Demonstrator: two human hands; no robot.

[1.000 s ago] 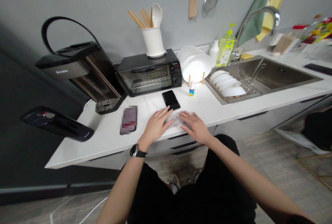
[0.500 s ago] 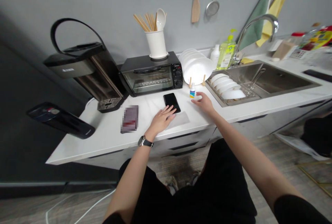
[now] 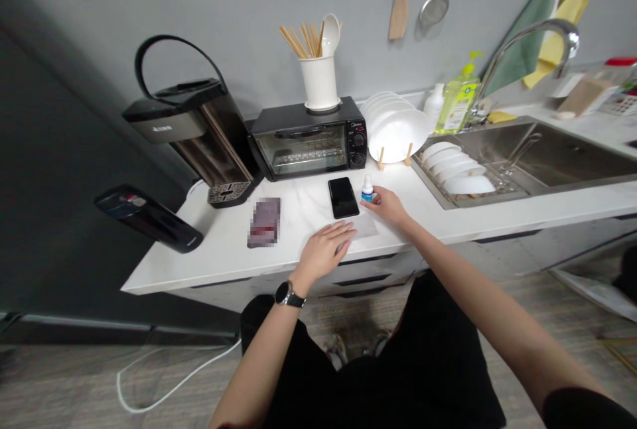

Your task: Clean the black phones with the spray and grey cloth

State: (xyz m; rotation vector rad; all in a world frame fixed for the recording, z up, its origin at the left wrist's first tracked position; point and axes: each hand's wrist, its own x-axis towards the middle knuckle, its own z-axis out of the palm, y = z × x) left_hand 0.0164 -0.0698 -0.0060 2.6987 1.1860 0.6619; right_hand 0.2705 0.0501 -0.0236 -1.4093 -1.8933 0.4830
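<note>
My right hand (image 3: 389, 205) is closed round a small white spray bottle (image 3: 367, 189) with a blue label, fingers and thumb at its right side. The bottle is upright, just right of a black smartphone (image 3: 343, 197) lying screen up on the white counter (image 3: 298, 233). My left hand (image 3: 326, 248), with a watch on the wrist, lies palm down near the counter's front edge, fingers stretched out. It rests at the left part of a thin, pale translucent sheet (image 3: 367, 226), partly hiding it. The phone is just beyond the fingertips.
A toaster oven (image 3: 303, 144) stands behind, bearing a utensil holder (image 3: 318, 81). Plates (image 3: 398, 134) stand in a rack to its right, then the sink (image 3: 577, 150). Leftward are a water dispenser (image 3: 199, 130), a dark cylinder (image 3: 149, 217) and a blurred-out packet (image 3: 265, 222).
My left hand has come off the phone, toward me onto the sheet. My right hand has taken hold of the spray bottle and brought it left, nearer the phone. The view has shifted left.
</note>
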